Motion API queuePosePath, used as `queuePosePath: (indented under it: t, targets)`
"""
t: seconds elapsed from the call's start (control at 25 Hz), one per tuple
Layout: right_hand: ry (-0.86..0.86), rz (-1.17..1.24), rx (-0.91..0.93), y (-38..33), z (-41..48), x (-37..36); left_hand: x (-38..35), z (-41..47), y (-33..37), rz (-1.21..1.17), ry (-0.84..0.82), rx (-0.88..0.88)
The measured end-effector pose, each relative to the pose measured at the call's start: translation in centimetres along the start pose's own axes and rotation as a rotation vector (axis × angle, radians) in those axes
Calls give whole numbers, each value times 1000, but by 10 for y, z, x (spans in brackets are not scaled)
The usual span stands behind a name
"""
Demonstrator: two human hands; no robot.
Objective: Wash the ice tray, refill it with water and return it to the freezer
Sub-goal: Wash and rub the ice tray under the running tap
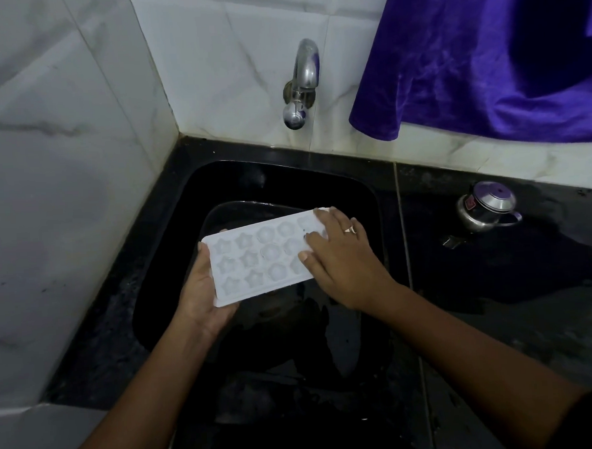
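head-worn view, looking steeply down, close over sink [171, 231]

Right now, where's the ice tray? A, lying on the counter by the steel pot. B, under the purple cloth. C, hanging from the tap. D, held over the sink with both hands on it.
D: the left hand grips one end of the tray and the right hand rests on the other, above the sink.
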State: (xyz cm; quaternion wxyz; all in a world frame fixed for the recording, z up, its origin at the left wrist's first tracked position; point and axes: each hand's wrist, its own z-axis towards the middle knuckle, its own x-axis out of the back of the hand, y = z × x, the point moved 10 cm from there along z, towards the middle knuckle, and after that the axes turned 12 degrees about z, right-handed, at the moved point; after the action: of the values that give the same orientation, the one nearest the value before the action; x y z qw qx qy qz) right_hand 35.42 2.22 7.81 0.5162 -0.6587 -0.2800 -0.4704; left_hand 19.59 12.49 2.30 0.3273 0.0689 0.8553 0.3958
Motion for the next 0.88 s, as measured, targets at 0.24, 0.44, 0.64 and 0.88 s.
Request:
queuePosePath:
  t: [0.24, 0.44, 0.64, 0.88]
  targets:
    - [13, 18, -25, 15, -2, 9, -2, -5, -9, 1, 47, -18]
    - [-19, -24, 41, 19, -8, 5, 4, -6, -10, -19, 87, -16]
    - [-27, 0, 11, 14, -7, -3, -2, -1, -16, -14, 71, 10]
    - [-1, 39, -32, 25, -2, 8, 3, 4, -19, 18, 81, 15]
